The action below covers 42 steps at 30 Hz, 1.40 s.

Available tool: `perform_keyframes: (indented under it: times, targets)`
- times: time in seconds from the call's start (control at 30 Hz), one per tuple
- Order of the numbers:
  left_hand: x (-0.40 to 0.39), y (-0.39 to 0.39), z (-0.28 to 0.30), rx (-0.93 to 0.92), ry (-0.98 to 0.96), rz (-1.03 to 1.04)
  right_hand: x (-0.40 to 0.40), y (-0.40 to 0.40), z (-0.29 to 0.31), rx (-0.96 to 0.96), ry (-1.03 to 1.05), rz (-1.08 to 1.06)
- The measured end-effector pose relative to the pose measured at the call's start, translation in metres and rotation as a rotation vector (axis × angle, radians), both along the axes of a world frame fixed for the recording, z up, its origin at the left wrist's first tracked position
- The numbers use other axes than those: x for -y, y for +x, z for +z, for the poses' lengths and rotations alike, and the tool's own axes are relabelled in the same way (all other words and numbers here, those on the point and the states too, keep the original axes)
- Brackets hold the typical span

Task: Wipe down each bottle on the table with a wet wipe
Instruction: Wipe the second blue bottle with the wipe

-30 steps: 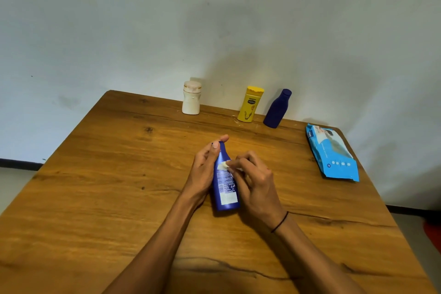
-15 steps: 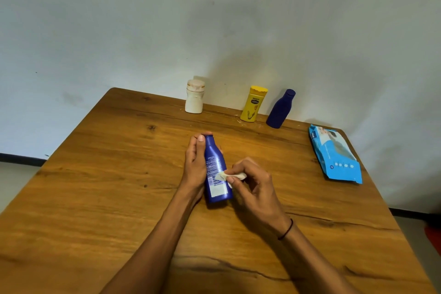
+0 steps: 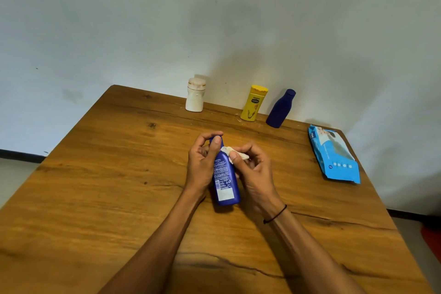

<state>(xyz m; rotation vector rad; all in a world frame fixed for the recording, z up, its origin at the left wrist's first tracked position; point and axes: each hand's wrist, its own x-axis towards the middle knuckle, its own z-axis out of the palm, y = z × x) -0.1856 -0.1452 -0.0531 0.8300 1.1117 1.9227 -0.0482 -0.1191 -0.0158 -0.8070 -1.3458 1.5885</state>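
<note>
Left hand curled around the upper part of a blue lotion bottle, thumb laid along the front near the cap, fingers wrapped behind the neck. Bottle tilted, cap end pointing away toward the wall, base toward the camera and low over the wooden table, printed back label facing up; whether the base touches the wood cannot be told. Right hand just beside the bottle on its right, fingers bent, thumb and fingertips pinching a small crumpled white wet wipe and pressing it against the bottle's shoulder. Thin black band around the right wrist. Both forearms reaching in from the near edge over the tabletop. At the far edge against the wall, three more containers standing in a row, each apart from the next: a white bottle with a pale cap on the left, a yellow lotion bottle in the middle, a plain dark blue bottle to its right. Farther right, near the table's right edge, a light blue pack of wet wipes lying flat. Dark cracks in the wood near the front.
</note>
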Motion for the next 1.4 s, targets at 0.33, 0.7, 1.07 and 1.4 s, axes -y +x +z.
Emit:
perform_keyframes:
  times: [0.33, 0.7, 1.07, 1.4]
  targets:
    - [-0.003, -0.014, -0.008, -0.099, -0.122, 0.374, 0.032, 0.019, -0.023, -0.065, -0.137, 0.19]
    - [-0.002, -0.007, -0.006, 0.029, -0.122, 0.337, 0.047, 0.015, -0.023, -0.082, -0.05, 0.127]
    - [0.006, 0.022, -0.002, 0.181, -0.166, -0.132, 0.036, -0.006, -0.025, 0.418, 0.545, -0.211]
    - [0.004, 0.021, -0.003, 0.171, -0.248, -0.207, -0.013, -0.025, 0.012, 0.528, 0.597, -0.353]
